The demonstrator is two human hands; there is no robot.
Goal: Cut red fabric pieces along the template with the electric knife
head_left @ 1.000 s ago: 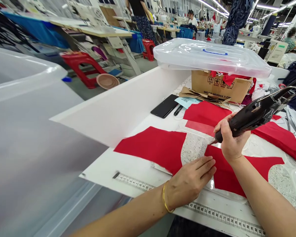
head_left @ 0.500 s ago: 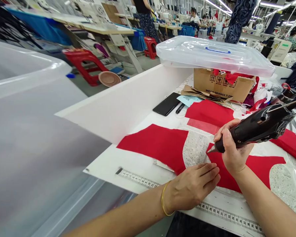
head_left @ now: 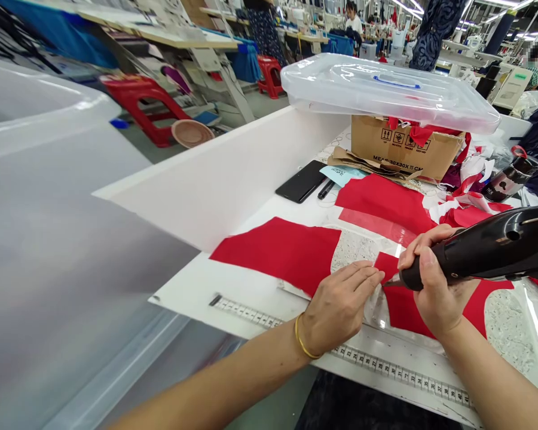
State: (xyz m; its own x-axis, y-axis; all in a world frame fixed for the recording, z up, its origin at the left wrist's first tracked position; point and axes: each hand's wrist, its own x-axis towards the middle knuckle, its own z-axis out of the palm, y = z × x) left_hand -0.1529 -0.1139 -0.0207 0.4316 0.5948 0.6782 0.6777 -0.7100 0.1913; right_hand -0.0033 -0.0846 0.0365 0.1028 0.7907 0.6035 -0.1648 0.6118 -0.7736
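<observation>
My right hand [head_left: 439, 292] is wrapped round a black handheld power tool [head_left: 497, 245] with a pointed metal tip. That tip meets the left part of a red fabric panel [head_left: 407, 307], which lies on a clear plastic sheet. My left hand [head_left: 341, 298], a yellow bangle at its wrist, has its fingers stretched out close together. Its fingertips are beside the tool's tip, at the panel's left edge; the thumb is hidden. Left of that hand lies another red fabric panel [head_left: 278, 248]. Below both runs a measuring tape [head_left: 394, 370] along the table edge.
Farther back lie a third red panel [head_left: 381, 200], a black phone [head_left: 301, 181] and a pen [head_left: 326, 189]. A cardboard box [head_left: 403, 146] stands under a clear plastic lid [head_left: 385, 89]. A white upright board [head_left: 197, 179] borders the left side, beside a large translucent bin [head_left: 49, 239].
My left hand has moved up and slightly left. The tool in my right hand has tilted flatter, and its tip has come down and right onto the panel. The view has shifted slightly.
</observation>
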